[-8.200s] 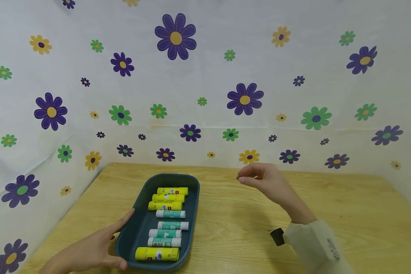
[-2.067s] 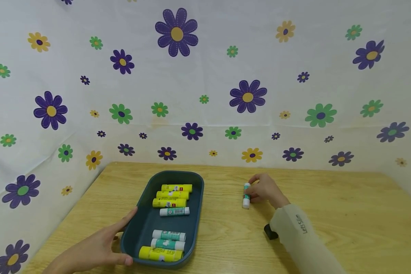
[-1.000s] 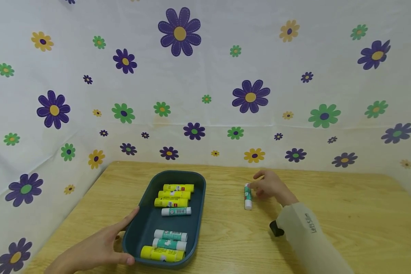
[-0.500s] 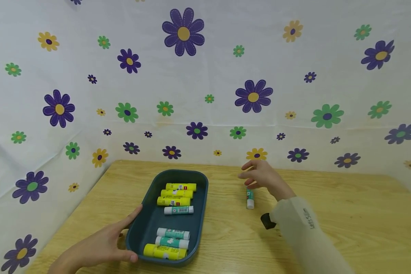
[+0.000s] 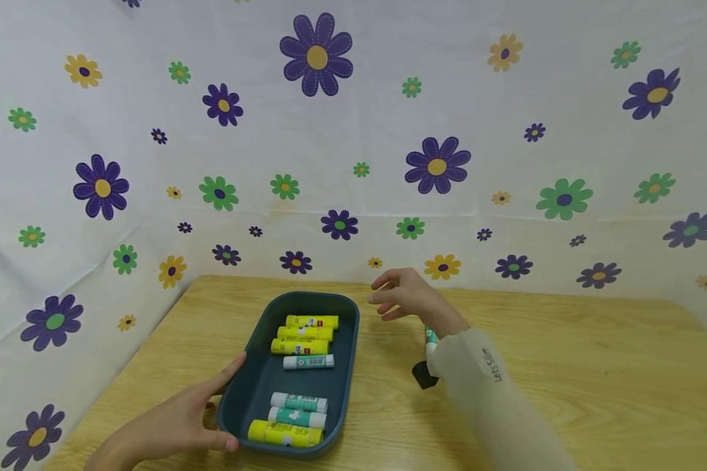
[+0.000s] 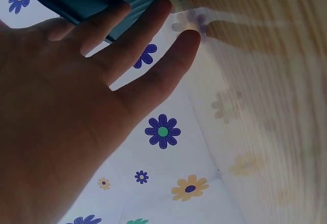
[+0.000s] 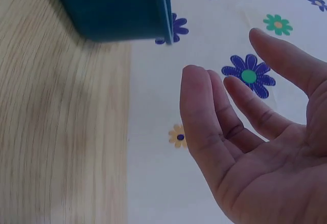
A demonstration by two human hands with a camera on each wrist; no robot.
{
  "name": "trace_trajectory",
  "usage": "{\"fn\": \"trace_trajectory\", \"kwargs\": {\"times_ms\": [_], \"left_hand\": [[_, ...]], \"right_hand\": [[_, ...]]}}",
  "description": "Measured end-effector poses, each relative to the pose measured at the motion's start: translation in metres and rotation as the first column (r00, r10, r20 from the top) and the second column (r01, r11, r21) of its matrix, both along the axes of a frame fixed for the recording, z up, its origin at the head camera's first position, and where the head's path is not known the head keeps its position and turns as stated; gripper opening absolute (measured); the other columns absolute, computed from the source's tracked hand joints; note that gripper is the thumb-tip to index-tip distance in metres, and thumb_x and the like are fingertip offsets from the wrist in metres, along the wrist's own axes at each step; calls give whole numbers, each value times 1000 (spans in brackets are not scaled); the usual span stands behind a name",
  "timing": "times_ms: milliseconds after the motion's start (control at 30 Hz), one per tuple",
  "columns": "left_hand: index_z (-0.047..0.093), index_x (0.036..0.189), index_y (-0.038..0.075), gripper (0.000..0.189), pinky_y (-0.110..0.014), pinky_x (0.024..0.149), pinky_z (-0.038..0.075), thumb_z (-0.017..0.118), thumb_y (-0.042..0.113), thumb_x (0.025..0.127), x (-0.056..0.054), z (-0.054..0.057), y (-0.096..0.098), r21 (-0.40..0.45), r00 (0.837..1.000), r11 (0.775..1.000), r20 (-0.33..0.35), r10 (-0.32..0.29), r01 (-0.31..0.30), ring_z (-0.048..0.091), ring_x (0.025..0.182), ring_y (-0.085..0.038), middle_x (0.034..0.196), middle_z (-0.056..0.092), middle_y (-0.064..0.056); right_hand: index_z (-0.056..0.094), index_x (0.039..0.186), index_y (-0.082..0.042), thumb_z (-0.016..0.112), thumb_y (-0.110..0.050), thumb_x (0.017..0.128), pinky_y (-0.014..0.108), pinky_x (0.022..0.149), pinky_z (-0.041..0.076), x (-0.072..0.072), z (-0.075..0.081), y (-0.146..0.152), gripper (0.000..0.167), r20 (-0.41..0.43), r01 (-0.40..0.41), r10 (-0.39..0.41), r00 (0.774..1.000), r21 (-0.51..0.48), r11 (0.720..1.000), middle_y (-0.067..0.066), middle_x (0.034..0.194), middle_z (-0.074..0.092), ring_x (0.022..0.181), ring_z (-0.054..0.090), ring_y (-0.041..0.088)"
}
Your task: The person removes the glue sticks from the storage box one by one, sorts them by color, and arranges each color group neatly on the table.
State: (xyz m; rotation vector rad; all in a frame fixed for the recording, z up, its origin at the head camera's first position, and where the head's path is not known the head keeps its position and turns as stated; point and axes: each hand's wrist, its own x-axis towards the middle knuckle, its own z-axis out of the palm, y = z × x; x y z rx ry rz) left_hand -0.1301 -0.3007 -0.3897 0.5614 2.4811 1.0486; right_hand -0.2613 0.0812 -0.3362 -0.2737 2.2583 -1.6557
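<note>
My left hand (image 5: 171,418) rests against the left side of a dark teal tray (image 5: 273,386), its index finger at the rim and its thumb at the near corner. The left wrist view shows the straight fingers (image 6: 163,65) beside the tray's wall. Inside the tray lie yellow glue sticks (image 5: 299,347) at both ends and white-and-green glue sticks (image 5: 308,362) between them. Above the table, right of the tray's far end, my right hand (image 5: 412,294) hangs with loosely bent fingers and holds nothing. Under its wrist a white-and-green glue stick (image 5: 431,339) lies on the table, partly hidden by the sleeve.
A light wooden table (image 5: 565,379) carries everything. White cloth (image 5: 353,131) with printed flowers stands behind it and along the left side. A black piece (image 5: 425,375) sticks out at the right cuff.
A green-and-white glue stick went from the tray to the table, where the right hand let go of it. That hand has since risen and moved left towards the tray. The left hand stayed.
</note>
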Motion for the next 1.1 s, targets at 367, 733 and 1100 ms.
{"fn": "trace_trajectory", "kwargs": {"times_ms": [367,733,1100], "left_hand": [[2,163,5,109,-51,98,51,77,38,91,1,-2,-1,21,1000,1000,13,-2,1,45,131,-49,156,27,-38],[3,163,6,109,-52,98,51,78,37,90,0,-3,1,28,1000,1000,24,11,-11,42,132,-52,157,23,-38],[3,163,7,109,-57,99,49,78,39,90,0,-1,-1,11,1000,1000,2,-1,1,41,133,-52,158,25,-36]], "right_hand": [[62,116,5,72,-8,94,41,80,61,4,10,-46,28,-17,-109,108,994,-57,992,16,100,65,84,69,30],[63,114,8,72,-8,95,40,79,61,6,4,-86,26,27,-223,224,974,-37,974,15,105,67,95,69,38],[66,107,3,73,-10,94,39,77,61,2,4,-103,20,34,-270,268,963,80,960,18,101,68,88,67,32]]}}
